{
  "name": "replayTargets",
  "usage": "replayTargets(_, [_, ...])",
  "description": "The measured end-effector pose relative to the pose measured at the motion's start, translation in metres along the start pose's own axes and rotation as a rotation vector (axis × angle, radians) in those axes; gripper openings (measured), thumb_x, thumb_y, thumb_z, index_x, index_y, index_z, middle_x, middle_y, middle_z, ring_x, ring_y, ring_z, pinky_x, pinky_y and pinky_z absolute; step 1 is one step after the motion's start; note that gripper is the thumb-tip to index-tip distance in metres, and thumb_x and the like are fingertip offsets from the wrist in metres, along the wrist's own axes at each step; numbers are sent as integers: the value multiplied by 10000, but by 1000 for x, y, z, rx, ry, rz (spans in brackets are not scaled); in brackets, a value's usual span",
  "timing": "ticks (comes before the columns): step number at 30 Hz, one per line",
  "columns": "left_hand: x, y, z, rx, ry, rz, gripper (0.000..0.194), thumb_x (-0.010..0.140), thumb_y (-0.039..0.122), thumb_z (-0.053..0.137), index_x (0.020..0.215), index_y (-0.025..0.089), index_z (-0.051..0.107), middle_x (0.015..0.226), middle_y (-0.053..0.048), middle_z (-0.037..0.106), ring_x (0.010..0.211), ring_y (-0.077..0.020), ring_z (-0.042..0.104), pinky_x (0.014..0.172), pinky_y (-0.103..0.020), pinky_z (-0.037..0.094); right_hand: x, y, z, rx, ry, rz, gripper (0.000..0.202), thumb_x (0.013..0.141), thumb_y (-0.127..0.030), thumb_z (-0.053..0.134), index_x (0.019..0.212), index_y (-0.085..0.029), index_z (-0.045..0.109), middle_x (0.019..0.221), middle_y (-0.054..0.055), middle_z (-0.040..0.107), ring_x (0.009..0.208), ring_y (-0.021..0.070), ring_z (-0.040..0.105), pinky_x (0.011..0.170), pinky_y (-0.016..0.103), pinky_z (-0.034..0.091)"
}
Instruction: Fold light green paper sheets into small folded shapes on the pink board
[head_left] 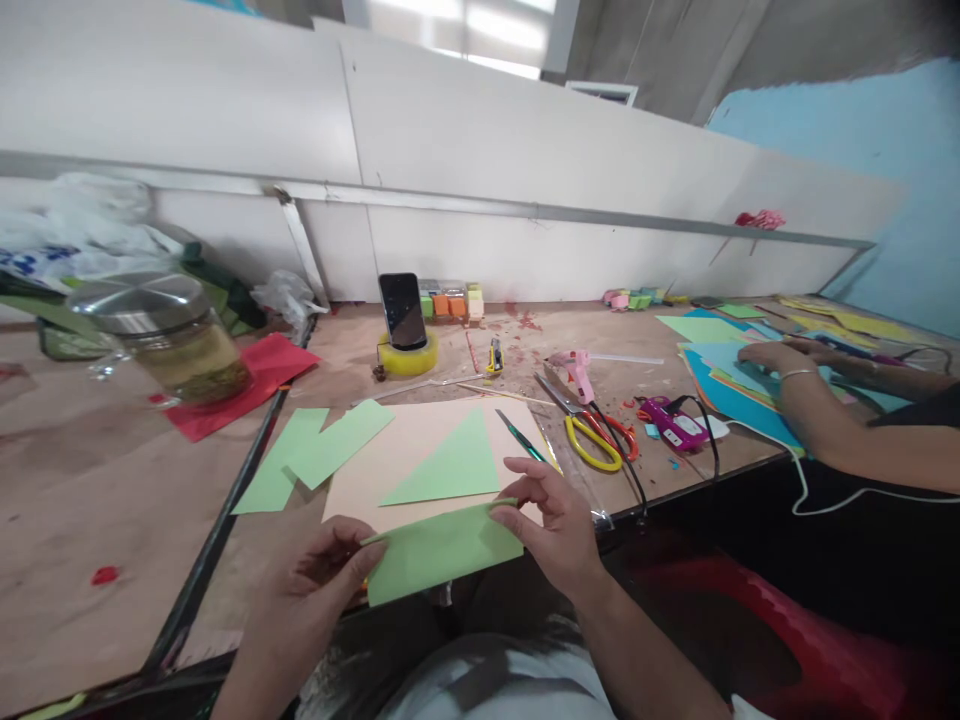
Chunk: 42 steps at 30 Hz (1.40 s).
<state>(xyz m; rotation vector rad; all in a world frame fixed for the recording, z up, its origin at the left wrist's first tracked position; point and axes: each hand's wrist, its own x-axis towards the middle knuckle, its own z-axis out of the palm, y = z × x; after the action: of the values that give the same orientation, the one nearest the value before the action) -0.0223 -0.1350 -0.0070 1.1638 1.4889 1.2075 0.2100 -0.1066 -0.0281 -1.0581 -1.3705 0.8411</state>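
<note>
Between my two hands I hold a light green paper strip (446, 555) along its upper edge, above the table's front edge. My left hand (319, 580) pinches its left corner. At the right corner, the thumb and fingers of my right hand (551, 520) pinch it. Just beyond lies a green paper triangle (450, 465) on a pale peach sheet (360, 470). A slim green-handled blade or tweezers (523, 438) rests close to my right hand. Two more green paper pieces (281, 460) lie left of the sheet.
Scissors (592, 440), a pink glue gun (577, 375) and a purple power strip (675, 425) are on the right. A phone (403, 312) leans on a yellow tape roll (409, 355). A glass jar (180, 350) stands left. At far right, another person's hands (772, 360) touch coloured papers.
</note>
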Motion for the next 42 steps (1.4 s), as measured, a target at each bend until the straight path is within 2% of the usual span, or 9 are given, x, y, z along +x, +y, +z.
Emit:
replayTargets(4, [1, -3, -4, -19, -44, -52, 441, 564, 569, 790, 631, 164, 628, 554, 22, 561, 493, -107, 503, 416, -181, 448, 0, 2, -1, -6, -9, 4, 370, 704, -259, 745, 1058, -224, 645, 689, -5, 710, 633, 154, 662, 647, 292, 559])
replayTargets(8, [1, -7, -4, -42, -72, -41, 379, 601, 507, 786, 665, 168, 629, 548, 32, 550, 488, -102, 500, 420, -176, 441, 1, 4, -1, -7, -2, 0, 380, 706, -257, 747, 1070, -223, 642, 683, -5, 703, 643, 161, 674, 649, 293, 564])
replayTargets(13, [0, -9, -2, -63, -17, -1, 351, 598, 449, 800, 738, 173, 635, 589, 28, 579, 504, -104, 531, 430, -171, 451, 1, 4, -2, -18, 9, -25, 379, 694, -265, 764, 1054, -232, 650, 678, -9, 699, 633, 160, 675, 643, 291, 565])
replayTargets(17, [2, -8, -3, -45, -46, 12, 332, 600, 437, 798, 729, 175, 641, 582, 23, 589, 514, -113, 546, 431, -177, 458, 2, 2, -2, -26, 5, -20, 375, 701, -291, 762, 1054, -228, 648, 666, -6, 700, 630, 163, 677, 644, 300, 570])
replayTargets(25, [-1, -1, 4, -63, -19, 33, 328, 583, 420, 795, 763, 180, 663, 567, 23, 587, 523, -122, 554, 432, -187, 459, 0, 13, -6, -41, 17, 6, 364, 707, -311, 767, 1046, -231, 659, 695, 4, 711, 623, 154, 666, 609, 272, 560])
replayTargets(30, [-3, 2, 5, -74, -24, 38, 319, 588, 434, 788, 726, 176, 661, 550, 18, 585, 507, -117, 538, 421, -184, 443, 0, 17, -8, -50, 8, -30, 370, 732, -341, 756, 1067, -219, 657, 710, 21, 719, 641, 172, 678, 614, 294, 571])
replayTargets(42, [-5, 6, 5, -50, -73, 18, 282, 630, 431, 730, 603, 178, 610, 542, 8, 558, 505, -122, 500, 438, -202, 413, -1, 16, -7, -48, -9, -1, 359, 730, -362, 751, 1045, -218, 657, 707, 22, 721, 646, 181, 683, 601, 294, 573])
